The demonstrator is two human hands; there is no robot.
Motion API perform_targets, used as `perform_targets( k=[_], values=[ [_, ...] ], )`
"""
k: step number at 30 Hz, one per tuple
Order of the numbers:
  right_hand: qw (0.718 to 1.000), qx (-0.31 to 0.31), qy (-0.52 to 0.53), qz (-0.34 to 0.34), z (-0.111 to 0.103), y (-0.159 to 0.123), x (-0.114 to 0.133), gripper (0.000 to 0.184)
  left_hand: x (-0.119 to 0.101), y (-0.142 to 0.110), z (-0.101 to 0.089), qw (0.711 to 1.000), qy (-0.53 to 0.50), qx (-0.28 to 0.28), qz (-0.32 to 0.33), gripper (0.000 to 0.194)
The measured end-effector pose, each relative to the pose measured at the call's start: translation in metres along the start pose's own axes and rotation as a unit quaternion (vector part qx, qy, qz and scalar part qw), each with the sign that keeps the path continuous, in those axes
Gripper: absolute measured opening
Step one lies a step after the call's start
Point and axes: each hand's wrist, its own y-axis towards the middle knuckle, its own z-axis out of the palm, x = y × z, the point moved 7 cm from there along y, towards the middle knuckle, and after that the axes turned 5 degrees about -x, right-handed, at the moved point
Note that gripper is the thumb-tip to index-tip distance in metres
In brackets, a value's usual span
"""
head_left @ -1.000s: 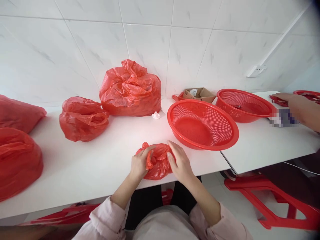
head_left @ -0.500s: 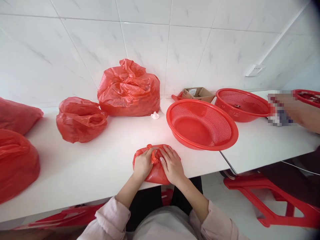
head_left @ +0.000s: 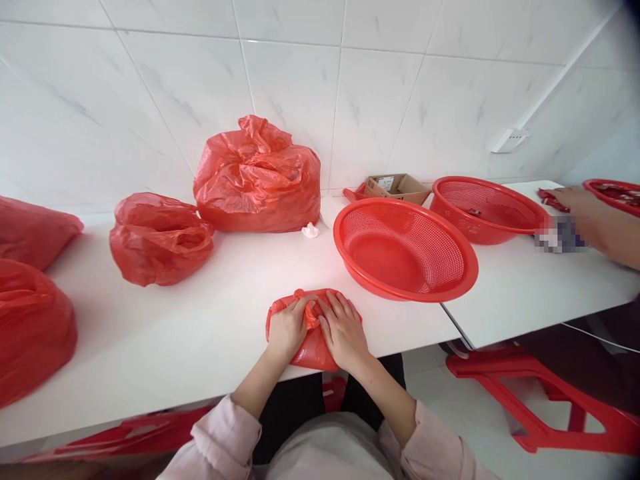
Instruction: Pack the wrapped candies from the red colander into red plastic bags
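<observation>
A small red plastic bag (head_left: 313, 350) lies at the near edge of the white table (head_left: 200, 333). My left hand (head_left: 287, 328) presses on its left half and my right hand (head_left: 344, 330) on its right half. The fingers of both hands meet at the bunched top of the bag. Most of the bag is hidden under my hands. An empty red mesh basket (head_left: 405, 248) stands just beyond my right hand.
Fuller red bags stand behind: a large one (head_left: 257, 177) at the wall, a middle one (head_left: 159, 238), two at the left edge (head_left: 33, 327). A cardboard box (head_left: 397, 187), a second red basket (head_left: 487, 208) and another person's hand (head_left: 590, 217) are at right. A red stool (head_left: 540, 407) stands below.
My hands have drawn together over the small bag and pushed it down flat onto the table. The other person's hand at right has shifted a little.
</observation>
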Motion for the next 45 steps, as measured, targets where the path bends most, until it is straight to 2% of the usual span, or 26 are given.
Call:
perform_targets(
  k=[3, 6, 10, 13, 14, 17, 21, 23, 24, 25, 27, 28, 29, 32, 34, 35, 36, 37, 39, 41, 43, 45],
  values=[
    [1.000, -0.011, 0.025, 0.004, 0.000, 0.000, -0.002, 0.045, -0.002, 0.000, -0.003, 1.000, -0.007, -0.009, 0.012, 0.042],
    [0.993, -0.042, 0.106, 0.020, -0.015, 0.003, -0.006, 0.042, -0.008, 0.001, -0.015, 0.999, -0.018, -0.025, 0.036, 0.041],
    [0.959, -0.060, 0.275, 0.020, -0.053, 0.015, 0.003, 0.039, -0.029, 0.010, -0.049, 0.995, -0.032, -0.060, 0.077, 0.036],
    [0.929, 0.000, 0.370, -0.005, -0.067, 0.027, 0.025, 0.041, -0.055, 0.016, -0.079, 0.985, -0.098, -0.069, 0.122, 0.033],
    [0.925, 0.022, 0.380, -0.013, -0.066, 0.030, 0.032, 0.037, -0.063, 0.018, -0.087, 0.980, -0.134, -0.064, 0.130, 0.032],
    [0.934, 0.050, 0.351, -0.044, -0.052, 0.039, 0.047, 0.009, -0.075, 0.020, -0.104, 0.964, -0.238, -0.055, 0.107, 0.032],
    [0.947, 0.085, 0.301, -0.072, -0.028, 0.043, 0.049, 0.020, -0.065, 0.020, -0.109, 0.948, -0.306, -0.078, 0.039, 0.037],
    [0.943, 0.108, 0.307, -0.067, -0.028, 0.044, 0.046, 0.015, -0.053, 0.021, -0.106, 0.941, -0.329, -0.078, -0.002, 0.041],
    [0.931, 0.119, 0.340, -0.060, -0.032, 0.046, 0.044, 0.008, -0.048, 0.022, -0.104, 0.938, -0.338, -0.077, -0.017, 0.042],
    [0.911, 0.127, 0.390, -0.052, -0.040, 0.048, 0.044, 0.012, -0.044, 0.023, -0.104, 0.936, -0.343, -0.075, -0.026, 0.042],
    [0.855, 0.125, 0.502, -0.039, -0.059, 0.053, 0.046, 0.031, -0.043, 0.026, -0.105, 0.934, -0.351, -0.067, -0.023, 0.040],
    [0.832, 0.115, 0.541, -0.035, -0.069, 0.056, 0.047, 0.035, -0.043, 0.027, -0.106, 0.933, -0.355, -0.058, -0.017, 0.039],
    [0.823, 0.103, 0.558, -0.033, -0.077, 0.059, 0.049, 0.033, -0.045, 0.028, -0.106, 0.933, -0.358, -0.048, -0.007, 0.039],
    [0.833, 0.066, 0.549, 0.015, -0.084, 0.065, 0.050, 0.023, -0.046, 0.030, -0.104, 0.931, -0.363, -0.036, 0.019, 0.037],
    [0.810, 0.028, 0.581, 0.073, -0.079, 0.066, 0.045, 0.022, -0.039, 0.028, -0.101, 0.919, -0.386, -0.075, 0.014, 0.072],
    [0.783, 0.012, 0.613, 0.101, -0.075, 0.065, 0.043, 0.021, -0.032, 0.025, -0.098, 0.911, -0.401, -0.097, -0.006, 0.091],
    [0.750, 0.004, 0.650, 0.125, -0.070, 0.065, 0.041, 0.020, -0.025, 0.021, -0.092, 0.904, -0.414, -0.104, -0.034, 0.102],
    [0.716, 0.004, 0.684, 0.142, -0.065, 0.064, 0.042, 0.019, -0.020, 0.017, -0.084, 0.901, -0.419, -0.096, -0.065, 0.103],
    [0.664, 0.012, 0.729, 0.163, -0.057, 0.062, 0.046, 0.019, -0.015, 0.007, -0.066, 0.904, -0.409, -0.044, -0.115, 0.083],
    [0.635, 0.005, 0.752, 0.176, -0.054, 0.062, 0.049, 0.021, -0.015, -0.002, -0.055, 0.906, -0.402, -0.013, -0.135, 0.059],
    [0.599, -0.007, 0.777, 0.192, -0.054, 0.063, 0.050, 0.022, -0.014, -0.008, -0.057, 0.902, -0.405, -0.039, -0.146, 0.050],
    [0.547, 0.001, 0.812, 0.202, -0.054, 0.065, 0.050, 0.022, -0.007, -0.013, -0.065, 0.898, -0.399, -0.097, -0.158, 0.049]
  ],
)
